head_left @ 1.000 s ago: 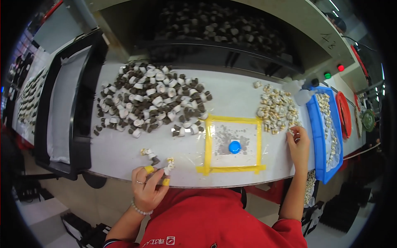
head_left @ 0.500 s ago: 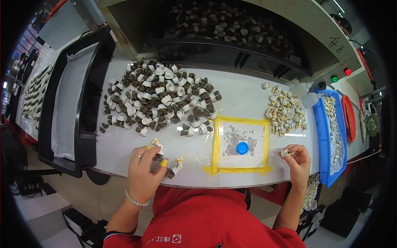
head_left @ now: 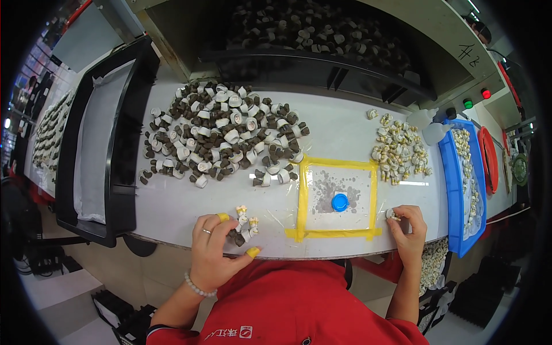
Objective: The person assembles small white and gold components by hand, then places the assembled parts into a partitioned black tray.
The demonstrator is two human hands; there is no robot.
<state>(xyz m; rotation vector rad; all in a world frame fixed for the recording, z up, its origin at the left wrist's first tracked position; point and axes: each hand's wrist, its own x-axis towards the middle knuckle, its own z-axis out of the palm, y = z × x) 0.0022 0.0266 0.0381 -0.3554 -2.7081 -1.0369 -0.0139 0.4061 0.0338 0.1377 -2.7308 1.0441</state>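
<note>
Since the earlier frames: right hand [head_left: 407, 227] came back from the cream pile to the counter's near edge, now just right of the yellow tape square [head_left: 336, 198]. Left hand [head_left: 215, 250] moved up onto the small cluster of parts [head_left: 244, 225] near the front edge.

Right hand: fingers pinched on one small cream part [head_left: 393, 215]; too small to tell its long axis or which way it points.
Left hand: fingers spread and curled over the cluster, yellow fingertip covers on two fingers; grip unclear. Cluster is about five pieces, dark and cream, lying at mixed angles.

Counts: one blue cap [head_left: 340, 202] at the centre of the square; one big dark-and-white pile [head_left: 221, 135] toward the far left of the counter [head_left: 339, 123]; one cream pile [head_left: 399, 150] far right; one blue tray [head_left: 454, 190] at the right edge.

Surface is white and glossy, workshop bench setting.
</note>
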